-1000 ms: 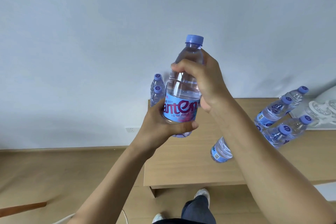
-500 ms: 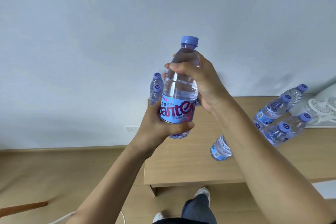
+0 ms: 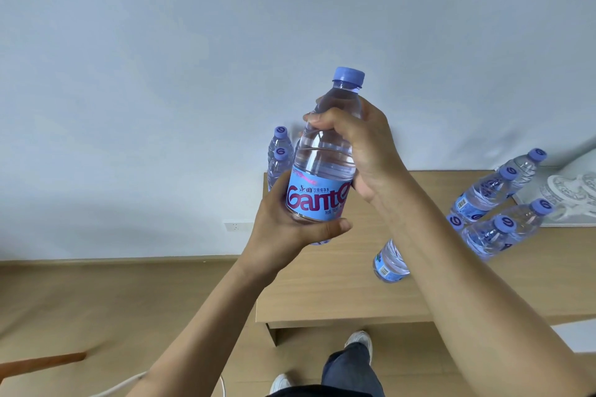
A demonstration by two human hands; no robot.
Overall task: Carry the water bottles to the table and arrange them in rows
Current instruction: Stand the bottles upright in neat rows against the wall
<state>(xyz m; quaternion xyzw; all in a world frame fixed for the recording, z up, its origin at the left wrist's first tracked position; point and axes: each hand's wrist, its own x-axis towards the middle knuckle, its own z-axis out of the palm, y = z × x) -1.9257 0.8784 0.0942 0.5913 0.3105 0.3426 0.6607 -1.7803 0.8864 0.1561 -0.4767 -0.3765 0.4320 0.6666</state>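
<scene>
Head view: you hold one water bottle (image 3: 322, 167) upright in front of you, above the near left part of the table (image 3: 338, 293).
Change: its label now faces you more squarely than half a second ago, and it sits a touch higher; probably you are checking it, not yet placing it.
Left hand (image 3: 283, 219): wrapped round the label band, thumb across the front.
Right hand (image 3: 361, 145): curled over the shoulder below the cap.
Other bottles (image 3: 493, 203): standing on the table, two at its far left corner, a cluster to the right.
</scene>
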